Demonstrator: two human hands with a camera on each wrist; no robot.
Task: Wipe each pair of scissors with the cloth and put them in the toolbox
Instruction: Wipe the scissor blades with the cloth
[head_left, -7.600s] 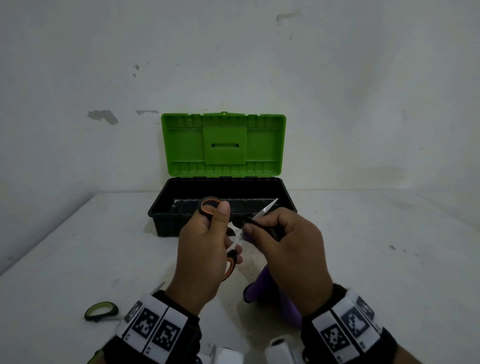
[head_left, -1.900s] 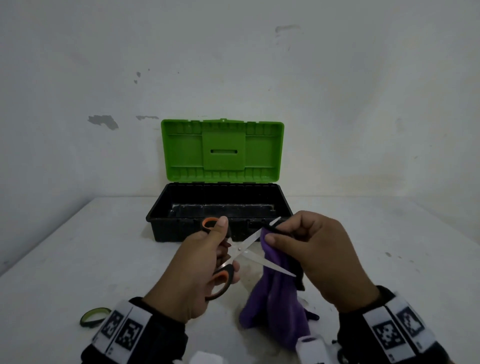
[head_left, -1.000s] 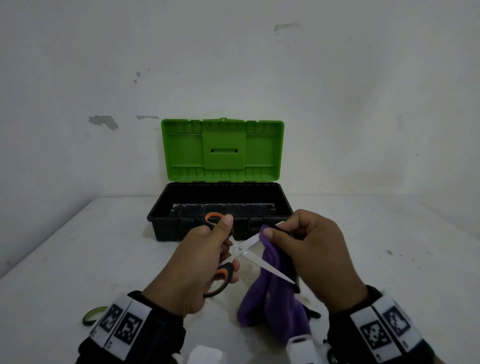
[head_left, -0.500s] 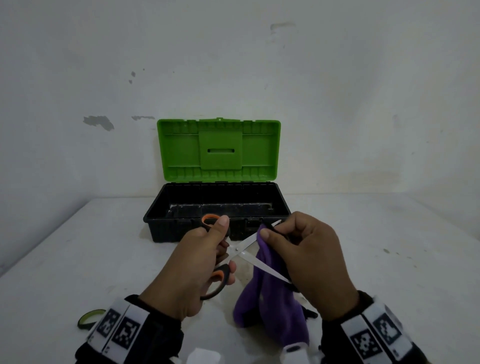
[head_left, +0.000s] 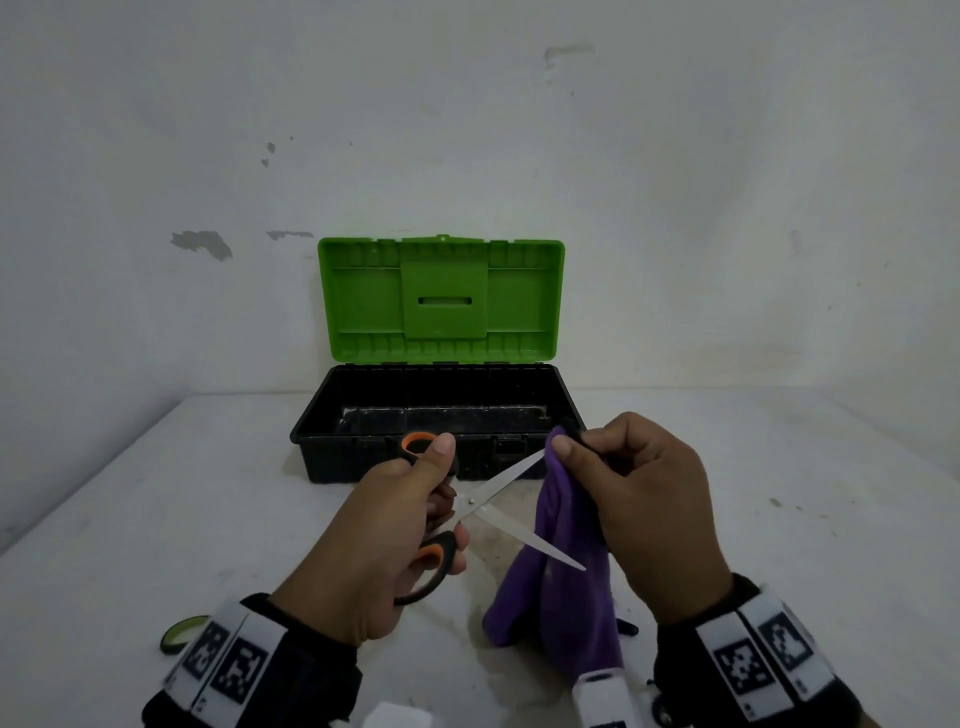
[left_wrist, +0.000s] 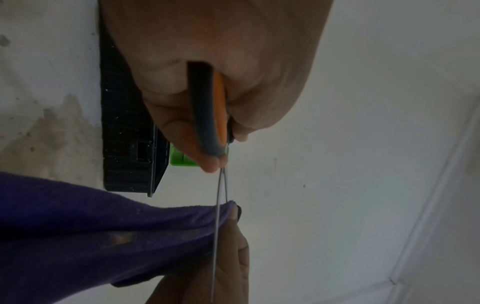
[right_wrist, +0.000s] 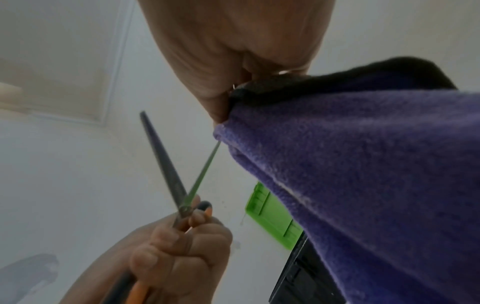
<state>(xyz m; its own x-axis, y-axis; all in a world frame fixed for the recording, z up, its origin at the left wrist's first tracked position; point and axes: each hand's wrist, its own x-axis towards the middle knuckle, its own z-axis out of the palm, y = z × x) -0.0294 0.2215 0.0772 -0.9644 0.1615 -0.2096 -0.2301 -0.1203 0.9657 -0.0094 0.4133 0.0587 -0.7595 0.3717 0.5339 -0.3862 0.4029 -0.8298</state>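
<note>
My left hand (head_left: 410, 519) grips the orange-and-black handles of a pair of scissors (head_left: 498, 506), whose blades stand spread apart in a V over the table. My right hand (head_left: 623, 493) pinches a purple cloth (head_left: 561, 582) around the tip of the upper blade; the cloth hangs down behind the lower blade. In the left wrist view the scissors (left_wrist: 210, 115) run from my palm to the cloth (left_wrist: 103, 236). In the right wrist view the cloth (right_wrist: 363, 164) fills the right side and both blades (right_wrist: 166, 160) show. The open toolbox (head_left: 441, 415), black with a green lid, stands just behind my hands.
A green-and-black scissor handle (head_left: 182, 631) lies on the white table (head_left: 156, 519) at the near left, mostly hidden by my left wrist. The toolbox lid (head_left: 441, 301) leans against the wall. A dark object peeks out under the cloth by my right wrist.
The right hand with the cloth has slid outward along the upper blade to its tip over the last second. The left hand keeps the scissors spread in the same spot.
</note>
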